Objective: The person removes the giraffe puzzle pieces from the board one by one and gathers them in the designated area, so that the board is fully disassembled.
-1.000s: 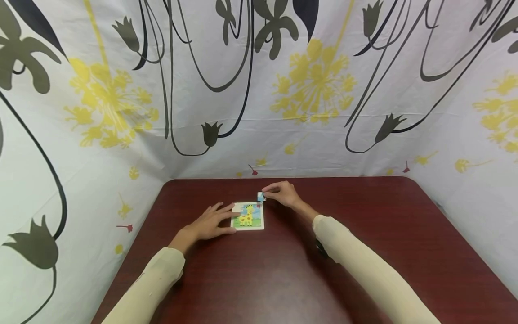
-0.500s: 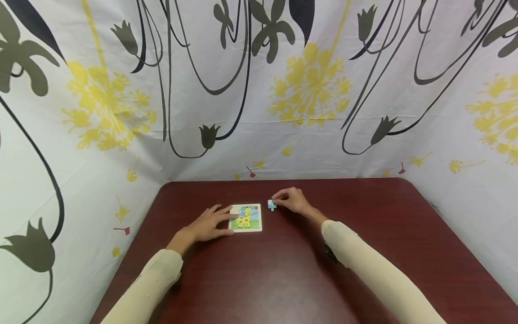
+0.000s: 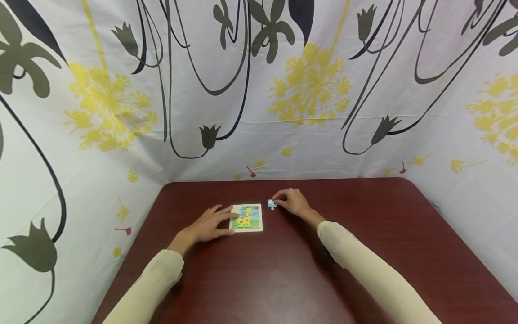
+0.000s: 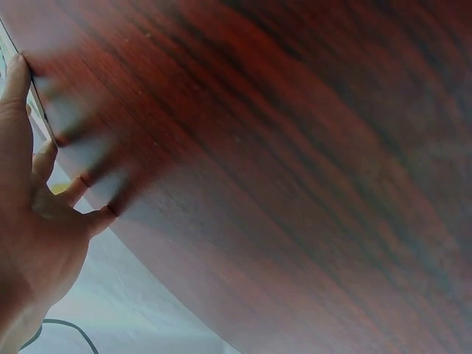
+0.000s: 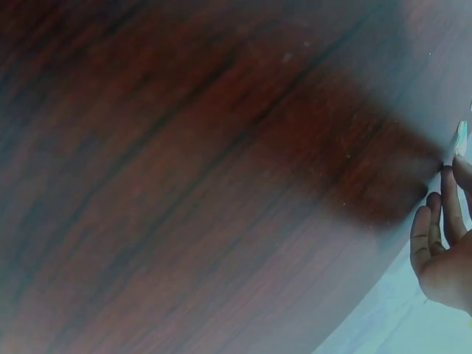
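A square jigsaw board [image 3: 259, 225] with a white frame and a giraffe picture lies on the table. My left hand [image 3: 204, 225] rests at its left side, fingers spread, with the thumb and a finger touching the frame. In the left wrist view, the board's edge shows beyond the left hand [image 4: 33, 221]. Just right of the board, a small light-blue and white jigsaw piece [image 3: 271, 204] is pinched at its right side by my right hand [image 3: 293, 201]. The right wrist view catches the jigsaw piece [image 5: 462, 139] edge-on at the fingertips of the right hand [image 5: 446, 258].
The dark red wooden table [image 3: 259, 279] has rounded far corners. A white cloth [image 3: 251, 103] printed with yellow flowers and grey-green plants hangs behind it and along both sides.
My right hand has moved the jigsaw piece from the board's upper right corner to the right, down by the table. The left hand stays at the board. Little differs over the last half second.
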The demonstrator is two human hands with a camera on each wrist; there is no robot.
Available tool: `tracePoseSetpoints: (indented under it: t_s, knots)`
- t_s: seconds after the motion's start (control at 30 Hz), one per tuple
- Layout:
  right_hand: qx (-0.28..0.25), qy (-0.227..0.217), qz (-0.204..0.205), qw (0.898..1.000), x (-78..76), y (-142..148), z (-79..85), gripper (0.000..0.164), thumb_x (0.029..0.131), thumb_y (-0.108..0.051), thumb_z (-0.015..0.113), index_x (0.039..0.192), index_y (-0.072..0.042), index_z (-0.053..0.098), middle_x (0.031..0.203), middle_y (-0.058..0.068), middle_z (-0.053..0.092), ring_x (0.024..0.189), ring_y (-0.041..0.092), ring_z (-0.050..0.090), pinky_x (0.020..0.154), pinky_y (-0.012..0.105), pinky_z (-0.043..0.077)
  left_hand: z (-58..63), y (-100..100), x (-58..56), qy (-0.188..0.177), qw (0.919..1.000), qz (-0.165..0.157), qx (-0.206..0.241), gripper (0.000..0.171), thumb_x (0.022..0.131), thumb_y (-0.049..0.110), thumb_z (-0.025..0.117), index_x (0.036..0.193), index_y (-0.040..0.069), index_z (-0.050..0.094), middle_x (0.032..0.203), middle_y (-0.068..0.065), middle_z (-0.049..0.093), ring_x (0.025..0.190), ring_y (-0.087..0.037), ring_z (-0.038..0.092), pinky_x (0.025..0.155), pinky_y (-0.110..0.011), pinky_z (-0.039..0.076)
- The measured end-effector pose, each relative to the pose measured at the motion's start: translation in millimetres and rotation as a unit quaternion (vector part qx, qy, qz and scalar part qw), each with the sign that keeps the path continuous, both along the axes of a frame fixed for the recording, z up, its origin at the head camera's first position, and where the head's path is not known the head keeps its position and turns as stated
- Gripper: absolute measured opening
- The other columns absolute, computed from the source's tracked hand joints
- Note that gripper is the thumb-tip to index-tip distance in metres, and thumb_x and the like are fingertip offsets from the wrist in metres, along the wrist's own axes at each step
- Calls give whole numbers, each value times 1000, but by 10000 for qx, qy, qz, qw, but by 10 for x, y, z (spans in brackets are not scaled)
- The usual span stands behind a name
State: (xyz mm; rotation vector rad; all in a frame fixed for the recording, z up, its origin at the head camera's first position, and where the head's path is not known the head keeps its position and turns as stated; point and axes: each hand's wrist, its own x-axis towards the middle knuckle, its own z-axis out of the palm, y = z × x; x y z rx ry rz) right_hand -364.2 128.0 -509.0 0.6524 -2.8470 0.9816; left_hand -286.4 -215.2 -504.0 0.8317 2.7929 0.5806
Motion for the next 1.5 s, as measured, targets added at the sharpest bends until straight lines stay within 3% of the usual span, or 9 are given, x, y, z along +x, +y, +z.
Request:
tracePoseSetpoints:
  t_s: [0.37,0.57,0.77,1.13,1.33,1.5]
  knots:
    - [-35,132,16,9999,6,-9,-26,12,99,-15,73,108,-12,81,104,4,78,96,21,73,85,41,59,-20,3,-8,62,9998,-5,181,55,97,54,69,144,28,58,169,-7,30,155,-49,18,118,-74,14]
    - [226,72,59,9997,12,-22,14,10,99,-16,74,104,-14,82,111,5,75,103,24,70,89,43,58,-8,-5,-23,-26,9999,21,163,55,97,54,69,144,27,59,170,-6,29,155,-48,17,119,-73,13]
    - [161,61,119,9998,-29,-38,45,13,99,-16,74,108,-12,81,107,5,77,96,21,72,84,40,59,-8,-9,-33,-53,9998,52,174,55,96,54,70,143,26,60,170,-6,29,155,-49,17,119,-72,13]
    - [-303,-63,843,9960,-49,-251,67,22,98,-13,75,119,-6,77,110,8,77,96,19,74,82,35,59,12,-16,-23,-111,9998,128,127,55,96,57,69,142,28,60,170,-4,29,155,-48,17,120,-70,13]
    - [-225,12,1290,9914,-53,-445,54,22,98,-13,74,118,-6,77,106,5,77,95,17,73,81,33,59,-4,-21,-48,-128,9998,140,56,54,96,55,69,142,29,60,170,-4,28,155,-48,17,120,-70,13]
    - [-51,36,1436,9896,-33,-581,50,21,99,-14,73,119,-9,78,108,3,77,95,16,71,83,33,58,-9,-12,-52,-136,9998,129,46,53,96,55,69,141,29,60,170,-2,29,155,-45,19,120,-71,14]
